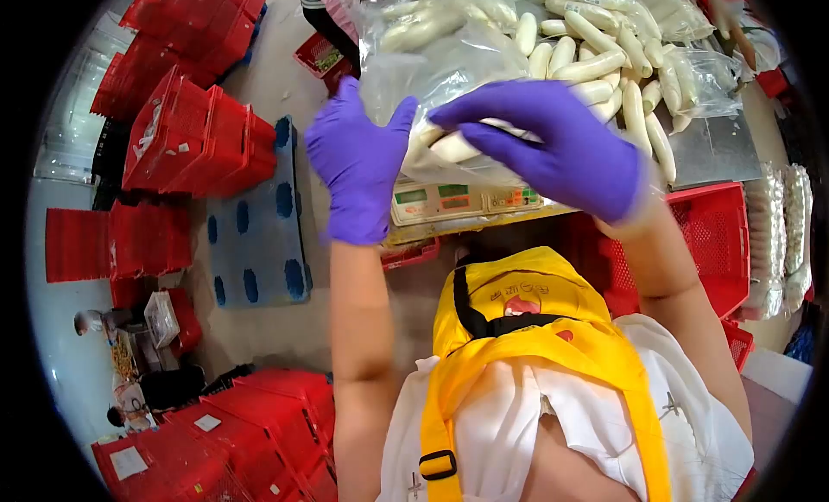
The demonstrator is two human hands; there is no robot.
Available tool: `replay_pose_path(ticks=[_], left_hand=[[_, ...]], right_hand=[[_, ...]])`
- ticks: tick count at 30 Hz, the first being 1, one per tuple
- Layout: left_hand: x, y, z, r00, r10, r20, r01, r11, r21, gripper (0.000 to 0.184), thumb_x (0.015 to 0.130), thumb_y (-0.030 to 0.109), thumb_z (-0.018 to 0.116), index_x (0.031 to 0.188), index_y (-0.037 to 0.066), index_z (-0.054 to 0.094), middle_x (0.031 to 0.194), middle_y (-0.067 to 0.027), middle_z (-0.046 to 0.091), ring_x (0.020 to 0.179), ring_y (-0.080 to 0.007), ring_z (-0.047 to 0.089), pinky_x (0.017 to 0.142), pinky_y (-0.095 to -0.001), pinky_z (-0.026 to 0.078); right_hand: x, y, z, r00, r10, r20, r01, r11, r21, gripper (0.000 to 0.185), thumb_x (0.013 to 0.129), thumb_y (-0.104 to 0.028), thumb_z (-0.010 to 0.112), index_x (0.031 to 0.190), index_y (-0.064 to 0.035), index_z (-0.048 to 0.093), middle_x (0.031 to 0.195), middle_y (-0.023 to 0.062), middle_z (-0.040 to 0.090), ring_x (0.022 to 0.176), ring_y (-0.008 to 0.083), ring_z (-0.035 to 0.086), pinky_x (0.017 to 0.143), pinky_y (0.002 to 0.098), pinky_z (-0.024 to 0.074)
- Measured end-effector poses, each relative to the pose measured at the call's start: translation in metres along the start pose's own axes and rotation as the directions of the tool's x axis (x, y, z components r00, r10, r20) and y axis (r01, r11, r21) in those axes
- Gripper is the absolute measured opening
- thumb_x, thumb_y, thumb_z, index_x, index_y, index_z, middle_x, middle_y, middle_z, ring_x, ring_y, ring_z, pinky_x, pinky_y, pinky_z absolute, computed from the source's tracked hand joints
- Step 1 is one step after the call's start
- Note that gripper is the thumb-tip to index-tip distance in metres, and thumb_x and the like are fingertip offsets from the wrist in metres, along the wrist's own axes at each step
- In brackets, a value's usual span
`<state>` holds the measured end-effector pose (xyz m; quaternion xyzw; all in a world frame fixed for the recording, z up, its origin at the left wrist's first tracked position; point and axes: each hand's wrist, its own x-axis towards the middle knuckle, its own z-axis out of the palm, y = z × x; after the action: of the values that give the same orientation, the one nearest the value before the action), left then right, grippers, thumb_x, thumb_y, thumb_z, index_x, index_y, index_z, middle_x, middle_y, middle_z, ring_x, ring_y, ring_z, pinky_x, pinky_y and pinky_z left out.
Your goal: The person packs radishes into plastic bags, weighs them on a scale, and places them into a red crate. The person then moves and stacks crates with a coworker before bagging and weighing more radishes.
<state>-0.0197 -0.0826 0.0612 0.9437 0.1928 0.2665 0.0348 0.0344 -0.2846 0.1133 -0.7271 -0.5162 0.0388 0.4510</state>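
My left hand (pixel 356 156), in a purple glove, is beside the left edge of a clear plastic bag (pixel 449 66), its thumb and fingers apart. My right hand (pixel 561 143), also gloved in purple, reaches over the bag's near end with thumb and fingers bent around a gap; whether it pinches the film is unclear. Inside the bag lie long white vegetables (pixel 455 148). Under it is a weighing scale (pixel 445 204) with green displays. Several loose white vegetables (pixel 591 67) are piled on the worktop to the right, some in clear bags (pixel 678 14).
Red crates (pixel 186 139) are stacked at the left beside a grey-blue pallet (pixel 259 243). More crates (pixel 250 424) stand lower left. A red crate (pixel 712 243) is below the worktop at right. Other people (pixel 337 9) stand across the worktop and at far left.
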Motion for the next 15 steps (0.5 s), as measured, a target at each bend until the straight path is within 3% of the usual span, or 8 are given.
replay_pose_path(ticks=[1, 2, 4, 5, 7, 8, 11, 15], left_hand=[[0.000, -0.011, 0.009, 1.000, 0.011, -0.010, -0.011, 1.000, -0.008, 0.050, 0.078, 0.035, 0.072, 0.108, -0.003, 0.059, 0.093, -0.0157, 0.066, 0.088, -0.0237, 0.063, 0.082, -0.0365, 0.049], [0.001, -0.026, 0.021, 0.980, -0.108, 0.166, 0.175, 0.867, -0.466, 0.044, 0.079, 0.030, 0.071, 0.106, -0.003, 0.059, 0.087, -0.0150, 0.065, 0.084, -0.0250, 0.063, 0.082, -0.0381, 0.049], [0.013, -0.047, 0.032, 0.924, 0.003, 0.381, 0.379, 0.099, -0.920, 0.035, 0.079, 0.021, 0.067, 0.104, -0.002, 0.058, 0.086, -0.0136, 0.063, 0.082, -0.0260, 0.062, 0.083, -0.0397, 0.048], [0.011, -0.055, 0.030, 0.923, 0.125, 0.363, 0.383, -0.336, -0.860, 0.032, 0.079, 0.016, 0.064, 0.105, -0.002, 0.057, 0.090, -0.0129, 0.062, 0.084, -0.0257, 0.061, 0.083, -0.0397, 0.048], [0.007, -0.070, 0.020, 0.879, 0.024, 0.476, 0.370, -0.664, -0.650, 0.031, 0.082, 0.011, 0.056, 0.110, -0.002, 0.054, 0.103, -0.0136, 0.060, 0.090, -0.0246, 0.058, 0.085, -0.0394, 0.047], [0.006, -0.087, 0.026, 0.901, 0.147, 0.409, 0.378, -0.730, -0.569, 0.033, 0.085, 0.011, 0.052, 0.115, -0.003, 0.052, 0.107, -0.0135, 0.058, 0.093, -0.0242, 0.057, 0.088, -0.0379, 0.046], [0.008, -0.098, 0.000, 0.797, 0.326, 0.508, 0.562, -0.707, -0.429, 0.065, 0.081, 0.017, 0.064, 0.139, 0.000, 0.038, 0.105, -0.0104, 0.058, 0.088, -0.0161, 0.056, 0.085, -0.0264, 0.044], [-0.004, -0.083, -0.012, 0.822, 0.258, 0.508, 0.525, 0.007, -0.851, 0.080, 0.075, 0.022, 0.072, 0.143, 0.005, 0.034, 0.102, -0.0108, 0.060, 0.081, -0.0133, 0.057, 0.072, -0.0260, 0.047]], right_hand=[[0.013, 0.032, 0.026, 0.998, 0.037, 0.047, -0.036, 0.999, -0.015, 0.022, 0.087, -0.015, 0.056, 0.103, -0.0038, 0.065, 0.086, 0.0181, 0.066, 0.080, 0.0345, 0.064, 0.073, 0.0384, 0.0511], [0.026, 0.058, 0.040, 0.979, 0.128, 0.156, -0.091, 0.970, -0.228, 0.024, 0.088, -0.017, 0.056, 0.106, -0.0029, 0.064, 0.093, 0.0170, 0.067, 0.084, 0.0321, 0.065, 0.078, 0.0386, 0.0506], [0.050, 0.116, 0.060, 0.939, 0.290, 0.184, -0.164, 0.850, -0.501, 0.029, 0.088, -0.019, 0.056, 0.112, -0.0040, 0.062, 0.102, 0.0160, 0.067, 0.090, 0.0324, 0.064, 0.083, 0.0401, 0.0493], [0.055, 0.149, 0.068, 0.928, 0.345, 0.137, -0.217, 0.803, -0.555, 0.031, 0.087, -0.019, 0.056, 0.115, -0.0062, 0.061, 0.105, 0.0162, 0.065, 0.093, 0.0351, 0.062, 0.085, 0.0413, 0.0487], [0.057, 0.201, 0.067, 0.819, 0.540, 0.194, -0.304, 0.695, -0.652, 0.040, 0.085, -0.019, 0.057, 0.124, -0.0082, 0.054, 0.118, 0.0179, 0.059, 0.106, 0.0363, 0.057, 0.091, 0.0407, 0.0463], [0.042, 0.203, 0.054, 0.810, 0.540, 0.230, -0.362, 0.768, -0.528, 0.048, 0.084, -0.020, 0.060, 0.129, -0.0071, 0.049, 0.128, 0.0193, 0.052, 0.117, 0.0365, 0.050, 0.098, 0.0397, 0.0424], [0.029, 0.211, 0.049, 0.873, 0.433, 0.226, -0.249, 0.793, -0.556, 0.069, 0.075, -0.036, 0.073, 0.131, -0.0061, 0.047, 0.129, 0.0179, 0.052, 0.119, 0.0349, 0.049, 0.103, 0.0399, 0.0378], [0.012, 0.247, 0.076, 0.885, 0.451, 0.114, -0.311, 0.756, -0.577, 0.077, 0.063, -0.046, 0.078, 0.125, -0.0074, 0.054, 0.123, 0.0178, 0.056, 0.112, 0.0347, 0.054, 0.097, 0.0399, 0.0417]])
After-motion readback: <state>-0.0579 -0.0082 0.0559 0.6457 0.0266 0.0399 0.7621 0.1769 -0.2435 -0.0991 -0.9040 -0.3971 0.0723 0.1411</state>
